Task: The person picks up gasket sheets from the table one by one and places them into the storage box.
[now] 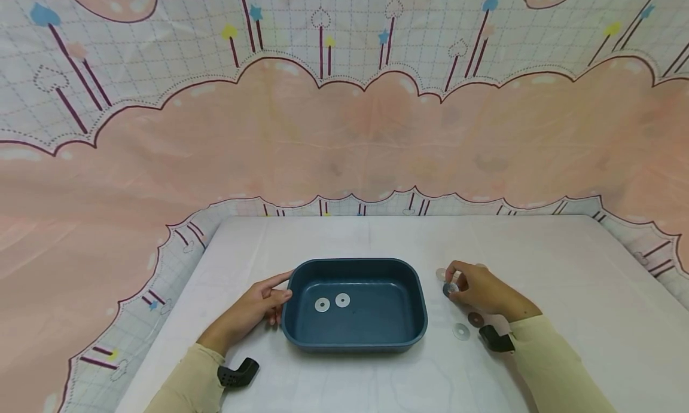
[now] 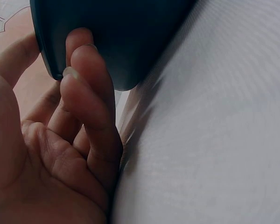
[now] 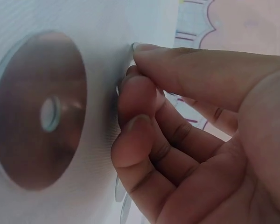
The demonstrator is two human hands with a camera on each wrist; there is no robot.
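Observation:
A dark blue rectangular tray (image 1: 355, 343) stands on the white table, with two silver washers, one (image 1: 317, 306) left of the other (image 1: 338, 302), lying on its floor. At the tray's left end, my left hand (image 1: 257, 305) holds the rim and wall; its curled fingertips (image 2: 81, 93) touch the outer side. Right of the tray, my right hand (image 1: 476, 287) pinches a shiny washer (image 1: 450, 290) at the table surface. In the right wrist view, thumb and fingers meet on its thin edge and hide most of it. A brownish reflective washer (image 3: 18, 112) lies beside that hand.
Near the right hand lie a dark washer (image 1: 475, 319), a pale washer (image 1: 461, 332) and another pale one (image 1: 440, 274) partly behind the fingers. Black wrist cameras, left (image 1: 238, 373) and right (image 1: 496, 339), sit at both sleeves. A patterned cloth (image 1: 344, 144) hangs behind the table.

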